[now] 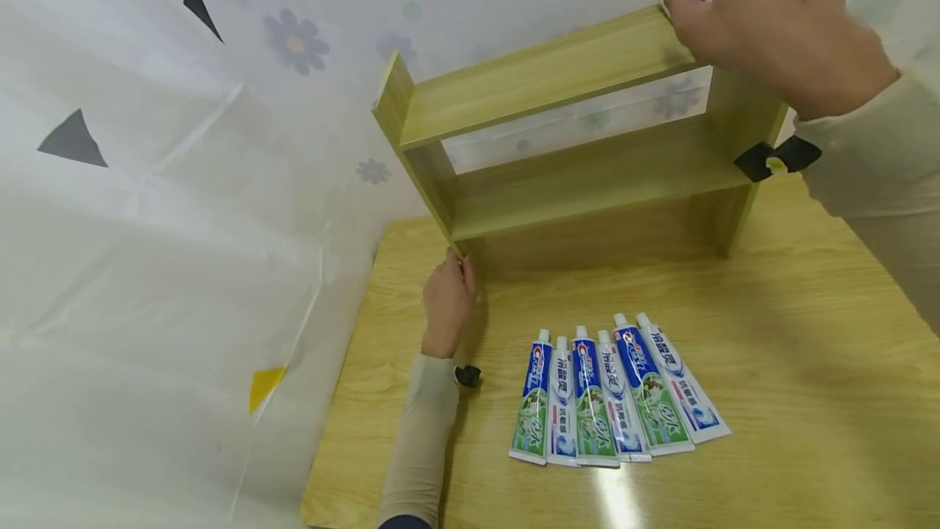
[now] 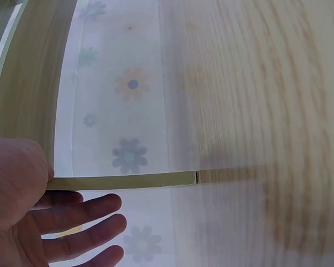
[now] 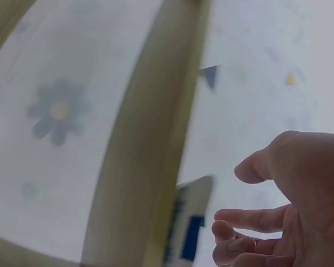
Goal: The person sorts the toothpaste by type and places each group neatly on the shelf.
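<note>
A small wooden shelf point(image 1: 587, 153) with two boards stands at the back of the table. My left hand point(image 1: 450, 299) grips the front edge of its left side panel point(image 2: 122, 182) low down, thumb on one side and fingers on the other. Above the top board, at its right end, is my right hand point(image 1: 778, 23), fingers loosely bent and apart. Beside its thumb is a white-and-blue item point(image 3: 186, 228) on the top board, its kind unclear. In the right wrist view a gap shows between this item and the fingers point(image 3: 250, 219).
Several toothpaste tubes point(image 1: 591, 398), blue-green and white ones alternating, lie side by side on the wooden table point(image 1: 808, 398) in front of the shelf. A pale sheet with flowers point(image 1: 296, 43) hangs behind and to the left.
</note>
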Available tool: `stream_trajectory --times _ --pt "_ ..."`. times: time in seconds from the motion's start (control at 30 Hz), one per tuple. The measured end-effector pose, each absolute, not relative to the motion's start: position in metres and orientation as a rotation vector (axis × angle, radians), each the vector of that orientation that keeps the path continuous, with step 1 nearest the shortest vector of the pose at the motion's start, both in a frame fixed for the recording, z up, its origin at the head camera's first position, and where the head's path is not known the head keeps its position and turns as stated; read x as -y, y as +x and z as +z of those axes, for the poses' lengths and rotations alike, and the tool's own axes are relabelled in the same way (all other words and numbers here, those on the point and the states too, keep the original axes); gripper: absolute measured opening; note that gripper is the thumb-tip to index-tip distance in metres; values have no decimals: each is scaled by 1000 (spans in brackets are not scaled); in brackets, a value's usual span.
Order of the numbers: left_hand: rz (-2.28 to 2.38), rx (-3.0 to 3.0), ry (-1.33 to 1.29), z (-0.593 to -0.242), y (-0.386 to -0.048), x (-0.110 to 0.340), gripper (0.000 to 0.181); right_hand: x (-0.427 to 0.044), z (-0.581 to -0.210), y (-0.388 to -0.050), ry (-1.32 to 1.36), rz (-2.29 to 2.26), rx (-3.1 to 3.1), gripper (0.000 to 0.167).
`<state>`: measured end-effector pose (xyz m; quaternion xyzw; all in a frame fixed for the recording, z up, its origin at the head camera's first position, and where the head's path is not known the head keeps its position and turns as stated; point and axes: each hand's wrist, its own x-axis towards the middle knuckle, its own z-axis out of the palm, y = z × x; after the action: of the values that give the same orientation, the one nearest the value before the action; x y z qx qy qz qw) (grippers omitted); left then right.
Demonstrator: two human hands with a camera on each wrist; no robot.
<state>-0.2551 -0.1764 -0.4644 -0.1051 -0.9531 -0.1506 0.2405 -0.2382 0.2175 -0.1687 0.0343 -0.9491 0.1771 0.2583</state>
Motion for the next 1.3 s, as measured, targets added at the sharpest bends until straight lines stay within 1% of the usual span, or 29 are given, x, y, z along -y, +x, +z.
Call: stream_trajectory --times 0.17,0.53,0.7,0.83,0.97,1.17,1.3 --pt "-410 2616 -298 -464 -254 176 33 -209 -187 -209 167 577 2356 54" --pt "-395 2576 -323 -465 -253 176 30 -194 -248 -149 353 636 2272 52" --pt "-400 2585 -314 -462 -252 176 33 -188 -279 -134 417 617 2330 50" --pt "-389 2603 -303 -460 -250 177 34 -186 -313 -124 442 642 2418 48" --pt "-383 2623 -300 -459 -249 177 35 -181 -352 -112 421 679 2627 54" --pt "-372 2633 -286 -457 -247 177 36 -170 -416 -90 392 719 3032 76" --pt "-374 2634 -293 -457 -246 177 35 -166 -450 -77 375 720 3088 77"
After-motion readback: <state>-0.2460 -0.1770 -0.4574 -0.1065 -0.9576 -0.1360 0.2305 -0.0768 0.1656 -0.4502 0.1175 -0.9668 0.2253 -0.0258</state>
